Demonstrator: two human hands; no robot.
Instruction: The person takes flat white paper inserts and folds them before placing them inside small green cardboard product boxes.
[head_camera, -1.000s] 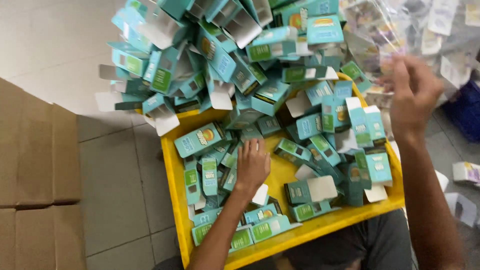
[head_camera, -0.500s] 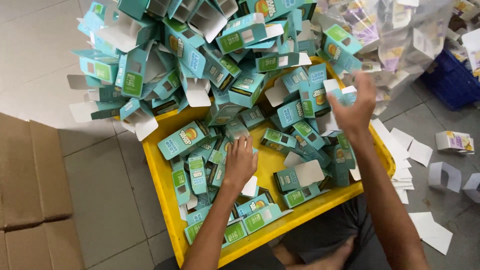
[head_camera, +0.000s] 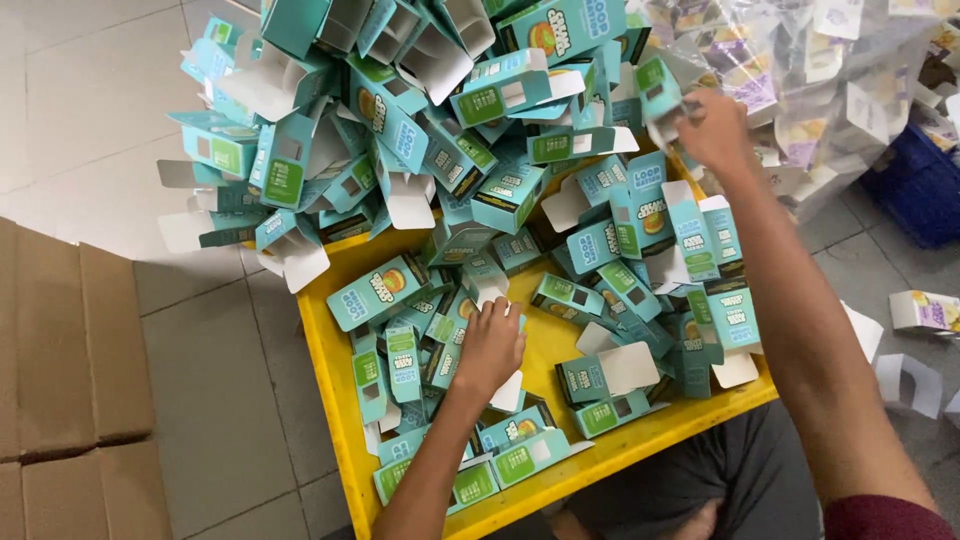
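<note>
Head view looks straight down on a yellow crate (head_camera: 335, 400) heaped with small teal cartons (head_camera: 470, 150), most of them with their end flaps hanging open. The left hand (head_camera: 490, 345) lies palm-down in the middle of the crate, fingers (head_camera: 500, 308) curled loosely over a teal box (head_camera: 484, 286) that stands among the others, fingertips touching it; whether they truly grip it I cannot tell, since the back of the hand hides the palm. The right hand (head_camera: 715, 130) is stretched out to the far right edge of the heap, fingers bunched and pinched on one open carton (head_camera: 660, 95) whose white flap shows just beside the knuckles.

Around the left hand, cartons lie flat along the crate's near and left walls, and a patch of bare yellow floor shows just right of the wrist. The tall pile spills over the crate's far rim onto pale floor tiles (head_camera: 90, 100). Brown cardboard boxes (head_camera: 65, 370) stand to the left, apart from the crate. Beyond the right hand sits a clear plastic bag (head_camera: 800, 90) of purple-and-white packets, with a blue crate (head_camera: 920, 185) beside it and loose white card pieces (head_camera: 905, 380) on the grey floor.
</note>
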